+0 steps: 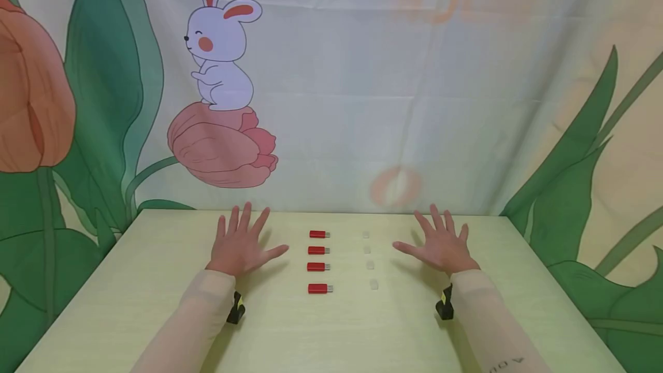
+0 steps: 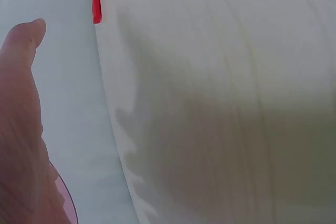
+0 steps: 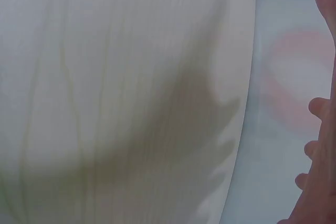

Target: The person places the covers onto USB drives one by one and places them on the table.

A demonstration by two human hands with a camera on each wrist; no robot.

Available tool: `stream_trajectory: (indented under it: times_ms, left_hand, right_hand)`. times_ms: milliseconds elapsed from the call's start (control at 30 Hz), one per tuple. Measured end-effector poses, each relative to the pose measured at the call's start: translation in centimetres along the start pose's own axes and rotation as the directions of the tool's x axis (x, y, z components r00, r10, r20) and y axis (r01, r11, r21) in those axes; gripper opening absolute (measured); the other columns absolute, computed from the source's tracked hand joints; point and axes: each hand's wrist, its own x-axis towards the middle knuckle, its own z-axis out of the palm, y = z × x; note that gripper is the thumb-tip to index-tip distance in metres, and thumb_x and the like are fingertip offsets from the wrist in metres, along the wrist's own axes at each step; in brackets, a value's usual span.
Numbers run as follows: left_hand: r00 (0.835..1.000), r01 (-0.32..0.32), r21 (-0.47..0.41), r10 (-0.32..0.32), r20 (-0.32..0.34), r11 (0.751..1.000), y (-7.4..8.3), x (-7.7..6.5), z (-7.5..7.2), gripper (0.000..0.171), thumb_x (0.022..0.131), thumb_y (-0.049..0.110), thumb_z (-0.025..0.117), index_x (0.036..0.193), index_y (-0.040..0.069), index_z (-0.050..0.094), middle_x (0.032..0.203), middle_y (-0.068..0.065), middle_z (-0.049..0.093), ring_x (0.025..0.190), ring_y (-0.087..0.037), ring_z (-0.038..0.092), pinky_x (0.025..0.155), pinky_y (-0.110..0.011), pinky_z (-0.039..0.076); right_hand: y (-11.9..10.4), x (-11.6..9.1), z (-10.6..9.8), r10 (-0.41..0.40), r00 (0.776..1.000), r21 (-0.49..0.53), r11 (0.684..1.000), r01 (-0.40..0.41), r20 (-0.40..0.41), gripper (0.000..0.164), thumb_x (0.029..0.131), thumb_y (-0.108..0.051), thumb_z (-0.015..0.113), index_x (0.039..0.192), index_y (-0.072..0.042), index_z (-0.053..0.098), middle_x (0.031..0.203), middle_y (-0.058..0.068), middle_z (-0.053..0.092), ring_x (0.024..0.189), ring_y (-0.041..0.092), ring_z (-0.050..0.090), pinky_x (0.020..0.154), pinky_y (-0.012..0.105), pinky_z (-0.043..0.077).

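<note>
Red USB sticks face four small clear pieces.

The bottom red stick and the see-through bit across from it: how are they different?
The red stick is red with a silvery end; the see-through bit is clear. The red stick is longer than the see-through bit. The red stick lies nearer the left hand, the see-through bit nearer the right hand. Both lie on the table, untouched.
</note>
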Motion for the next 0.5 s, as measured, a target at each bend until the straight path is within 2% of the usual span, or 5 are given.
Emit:
stream_trajectory:
  times_ms: [233,367,500]
  left_hand:
    - [0.998,-0.065,-0.035,0.065,-0.005,0.997,0.6,0.2,-0.1,0.1,0.087,0.079,0.052,0.164,0.019,0.025,0.17,-0.024,0.015,0.156,-0.05,0.014,0.123,-0.068,0.011]
    - [0.995,-0.102,-0.051,0.103,0.006,0.993,1.1,0.0,-0.3,0.096,0.089,0.075,0.053,0.161,0.015,0.033,0.167,-0.024,0.026,0.154,-0.047,0.023,0.123,-0.065,0.02]
    - [0.985,-0.173,-0.043,0.173,-0.005,0.984,1.9,-0.2,-0.5,0.093,0.088,0.072,0.057,0.156,0.01,0.041,0.16,-0.023,0.039,0.15,-0.044,0.034,0.122,-0.059,0.029]
  right_hand:
    - [-0.3,-0.2,-0.3,-0.054,0.998,-0.021,0.998,0.054,-0.026,0.111,0.078,-0.092,0.05,0.161,-0.021,0.032,0.17,0.015,0.02,0.154,0.044,0.019,0.11,0.081,0.014]
    - [-0.8,-0.3,-0.7,-0.116,0.992,-0.025,0.993,0.115,-0.041,0.109,0.077,-0.087,0.059,0.158,-0.016,0.039,0.165,0.013,0.034,0.151,0.037,0.03,0.109,0.074,0.026]
    - [-1.5,-0.6,-1.0,-0.176,0.984,0.011,0.984,0.176,-0.039,0.102,0.077,-0.078,0.069,0.153,-0.013,0.048,0.158,0.01,0.046,0.147,0.034,0.04,0.108,0.066,0.033]
